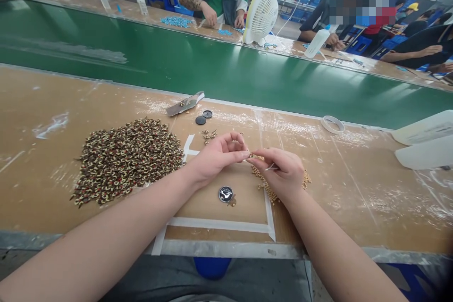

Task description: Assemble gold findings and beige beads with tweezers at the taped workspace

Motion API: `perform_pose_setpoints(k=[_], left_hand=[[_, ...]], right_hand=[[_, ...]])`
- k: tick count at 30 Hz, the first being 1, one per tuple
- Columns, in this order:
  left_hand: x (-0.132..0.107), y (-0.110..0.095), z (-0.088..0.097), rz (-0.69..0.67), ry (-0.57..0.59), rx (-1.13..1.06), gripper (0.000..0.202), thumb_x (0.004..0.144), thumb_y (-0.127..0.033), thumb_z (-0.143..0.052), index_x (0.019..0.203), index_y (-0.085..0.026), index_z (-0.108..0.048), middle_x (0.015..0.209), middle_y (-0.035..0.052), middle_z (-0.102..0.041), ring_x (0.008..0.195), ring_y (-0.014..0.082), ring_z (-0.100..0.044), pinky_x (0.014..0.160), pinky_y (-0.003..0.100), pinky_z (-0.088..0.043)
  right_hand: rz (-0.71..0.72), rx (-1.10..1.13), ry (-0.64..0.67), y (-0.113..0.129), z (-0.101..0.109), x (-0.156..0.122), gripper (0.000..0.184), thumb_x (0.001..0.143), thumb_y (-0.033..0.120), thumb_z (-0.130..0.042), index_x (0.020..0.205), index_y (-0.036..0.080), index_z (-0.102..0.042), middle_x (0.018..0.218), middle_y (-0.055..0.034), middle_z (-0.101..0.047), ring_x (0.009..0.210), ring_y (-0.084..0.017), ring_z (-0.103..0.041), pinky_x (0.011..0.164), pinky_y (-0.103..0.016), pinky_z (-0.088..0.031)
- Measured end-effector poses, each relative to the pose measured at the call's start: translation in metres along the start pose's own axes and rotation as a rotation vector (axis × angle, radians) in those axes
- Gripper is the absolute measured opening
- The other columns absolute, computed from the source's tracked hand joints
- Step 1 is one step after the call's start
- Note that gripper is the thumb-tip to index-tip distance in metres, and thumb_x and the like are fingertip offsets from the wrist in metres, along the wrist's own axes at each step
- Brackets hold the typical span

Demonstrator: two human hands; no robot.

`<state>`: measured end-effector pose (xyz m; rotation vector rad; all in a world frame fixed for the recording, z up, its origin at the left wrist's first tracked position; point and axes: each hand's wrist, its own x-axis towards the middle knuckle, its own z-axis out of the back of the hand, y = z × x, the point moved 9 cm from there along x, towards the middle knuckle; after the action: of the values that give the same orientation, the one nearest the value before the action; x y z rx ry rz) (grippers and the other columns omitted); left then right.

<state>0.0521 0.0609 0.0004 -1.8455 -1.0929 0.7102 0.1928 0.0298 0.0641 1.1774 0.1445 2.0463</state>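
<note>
My left hand [226, 153] and my right hand [283, 165] meet fingertip to fingertip above the taped work area. Both are closed in a pinch around something too small to make out. A thin white sliver [272, 166] shows at the right hand's curled fingers. Partly hidden beneath that hand is a heap of small tan beads [271, 193]. Below the hands sits a round cap with shiny dark liquid [225, 194], a brownish smear beside it. To the left spreads a large pile of small dark-and-cream pieces with red spots [130, 160]. Several similar pieces [209, 136] lie behind my left hand.
White tape strips [219, 225] mark the table. Two black round caps [200, 120], a camouflage-patterned strip [186, 104] and a tape roll [332, 124] lie farther back. White bottles [424, 151] lie at right. Beyond the green belt [212, 68], people work near a fan [262, 12].
</note>
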Motion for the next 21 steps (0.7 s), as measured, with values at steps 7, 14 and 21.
perform_pose_setpoints(k=[7, 14, 21], left_hand=[[-0.0003, 0.0, -0.001, -0.005, 0.013, 0.006, 0.03, 0.083, -0.025, -0.084, 0.097, -0.021, -0.058, 0.091, -0.0004, -0.065, 0.088, 0.0134, -0.061, 0.089, 0.031, -0.043], [0.0001, -0.0009, -0.0018, -0.013, 0.021, 0.006, 0.029, 0.084, -0.025, -0.083, 0.097, -0.021, -0.057, 0.091, -0.0003, -0.065, 0.087, 0.0127, -0.06, 0.089, 0.031, -0.042], [-0.0001, -0.0019, -0.0023, -0.006, 0.013, 0.012, 0.03, 0.083, -0.025, -0.084, 0.095, -0.02, -0.057, 0.089, -0.0007, -0.065, 0.085, 0.0119, -0.059, 0.085, 0.029, -0.042]], right_hand=[[0.038, -0.013, -0.021, 0.0074, 0.0031, 0.0022, 0.007, 0.093, 0.03, -0.079, 0.091, 0.024, -0.076, 0.065, 0.0018, -0.073, 0.05, -0.011, -0.061, 0.051, -0.026, -0.045], [0.026, 0.022, -0.018, 0.0065, 0.0034, 0.0022, 0.007, 0.09, 0.024, -0.082, 0.093, 0.022, -0.075, 0.068, 0.0023, -0.074, 0.049, -0.01, -0.059, 0.05, -0.025, -0.046], [0.02, 0.026, -0.021, 0.0073, 0.0036, 0.0024, 0.006, 0.091, 0.025, -0.081, 0.092, 0.023, -0.075, 0.066, 0.0025, -0.073, 0.048, -0.01, -0.058, 0.05, -0.026, -0.045]])
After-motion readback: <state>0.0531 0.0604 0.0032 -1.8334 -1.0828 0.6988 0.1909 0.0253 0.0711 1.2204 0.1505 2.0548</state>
